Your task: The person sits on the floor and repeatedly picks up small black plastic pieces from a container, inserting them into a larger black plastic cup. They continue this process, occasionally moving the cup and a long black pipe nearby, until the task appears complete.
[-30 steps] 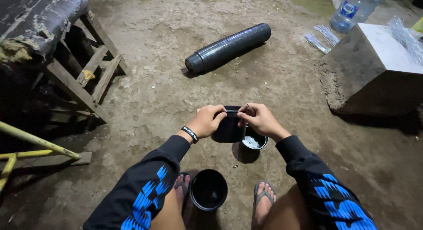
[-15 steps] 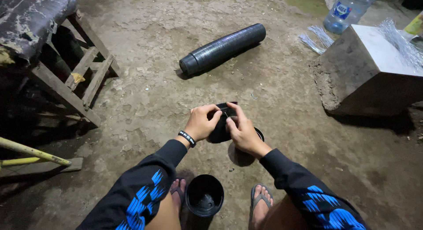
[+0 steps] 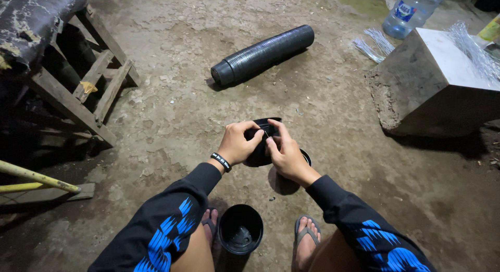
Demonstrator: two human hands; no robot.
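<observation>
My left hand (image 3: 238, 143) and my right hand (image 3: 284, 152) both grip a small black plastic pot (image 3: 259, 152), held tilted above the dirt floor, fingers pinching at its rim. Under my right hand a second black pot (image 3: 306, 157) peeks out, mostly hidden. Another black pot (image 3: 240, 229) stands upright between my feet, open side up. A long nested stack of black pots (image 3: 263, 54) lies on its side farther away on the ground.
A concrete block (image 3: 440, 84) at the right carries a bundle of thin wires (image 3: 471, 45); more wires (image 3: 372, 43) lie beside it near a plastic water bottle (image 3: 411, 11). A wooden bench frame (image 3: 78, 84) stands at the left, yellow poles (image 3: 31, 178) below it.
The pot has been turned in my hands and my right hand has shifted over it, covering the pot on the ground. The view has moved slightly.
</observation>
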